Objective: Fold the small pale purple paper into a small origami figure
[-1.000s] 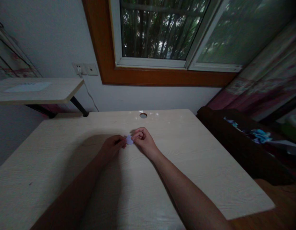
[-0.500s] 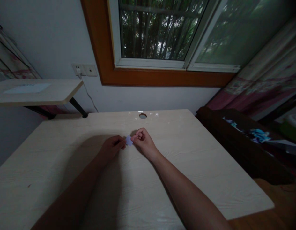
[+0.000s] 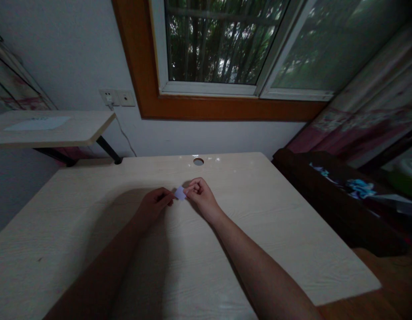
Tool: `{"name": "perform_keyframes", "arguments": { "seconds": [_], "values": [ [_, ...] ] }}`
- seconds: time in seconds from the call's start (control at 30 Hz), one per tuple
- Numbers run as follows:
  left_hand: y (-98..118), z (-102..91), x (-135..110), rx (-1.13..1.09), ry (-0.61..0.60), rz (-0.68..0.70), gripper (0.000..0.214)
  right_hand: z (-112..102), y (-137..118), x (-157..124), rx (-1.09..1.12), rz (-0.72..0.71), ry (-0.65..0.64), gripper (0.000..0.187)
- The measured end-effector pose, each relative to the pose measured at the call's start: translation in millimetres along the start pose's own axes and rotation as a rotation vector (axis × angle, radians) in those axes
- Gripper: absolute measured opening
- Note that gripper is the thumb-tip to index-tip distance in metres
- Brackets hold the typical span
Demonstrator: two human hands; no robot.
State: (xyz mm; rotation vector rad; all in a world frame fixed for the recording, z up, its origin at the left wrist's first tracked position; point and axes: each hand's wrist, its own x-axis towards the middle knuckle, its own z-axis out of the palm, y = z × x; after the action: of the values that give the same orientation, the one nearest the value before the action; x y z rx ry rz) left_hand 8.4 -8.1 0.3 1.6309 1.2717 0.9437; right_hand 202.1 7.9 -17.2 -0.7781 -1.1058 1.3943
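Probably light and easily creased, the small lilac piece (image 3: 180, 193) sits above the counter (image 3: 275, 222); I'd grip only its edges, where my left hand (image 3: 155, 202) and right hand (image 3: 202, 198) pinch, fingertips closed.

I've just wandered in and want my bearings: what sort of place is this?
Probably a room in a home, perhaps a study or bedroom: a pale desk stands against the wall below a window, with a patterned curtain hanging at the right.
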Motion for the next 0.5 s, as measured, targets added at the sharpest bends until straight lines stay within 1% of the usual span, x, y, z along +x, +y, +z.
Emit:
{"name": "perform_keyframes", "arguments": {
  "seconds": [0.17,0.5],
  "values": [
    [1.1,-1.1,0.2,-0.012,0.023,0.004,0.025,-1.2,-1.0,0.7,-0.022,-0.003,0.028,0.029],
    [4.8,0.5,-0.6,-0.108,0.034,-0.004,0.023,-1.3,-1.5,0.0,-0.052,0.007,0.031,0.029]
  ]
}}
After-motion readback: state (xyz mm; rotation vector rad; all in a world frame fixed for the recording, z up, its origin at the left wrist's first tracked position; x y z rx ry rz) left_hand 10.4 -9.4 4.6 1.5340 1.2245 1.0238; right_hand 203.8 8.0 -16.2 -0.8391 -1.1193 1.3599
